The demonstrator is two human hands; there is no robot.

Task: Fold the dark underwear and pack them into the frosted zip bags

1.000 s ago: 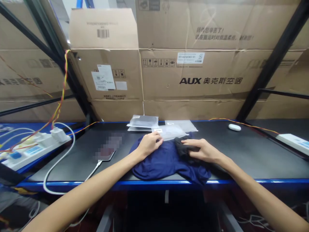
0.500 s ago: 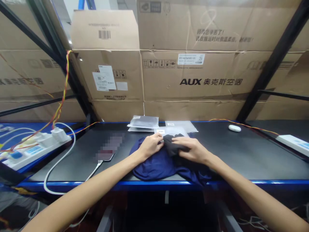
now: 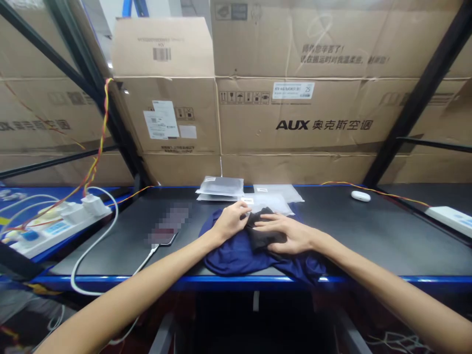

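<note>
A bundle of black cloth (image 3: pixel 260 238) lies on top of a crumpled dark blue cloth (image 3: pixel 236 258) near the table's front edge. At the black cloth's upper left edge, my left hand (image 3: pixel 231 222) is closed, its thumb and fingers pinching that edge. My right hand (image 3: pixel 293 233) rests on the black cloth from the right, fingers stretched across it and thumb apart below. Just behind the hands lies a clear plastic bag (image 3: pixel 271 202) with a white label. The right palm hides part of the black cloth.
More flat plastic packets (image 3: pixel 221 186) lie at the back, beside another bag (image 3: pixel 283 191). A phone (image 3: pixel 165 236) on a white cable is at the left, near a power strip (image 3: pixel 59 226). A white case (image 3: pixel 360 196) sits at the right. Cardboard (image 3: pixel 295 142) stands behind.
My right hand has shifted slightly left and flattened over the black cloth, which is now more compact and lies a little lower. The left hand stays almost in place.
</note>
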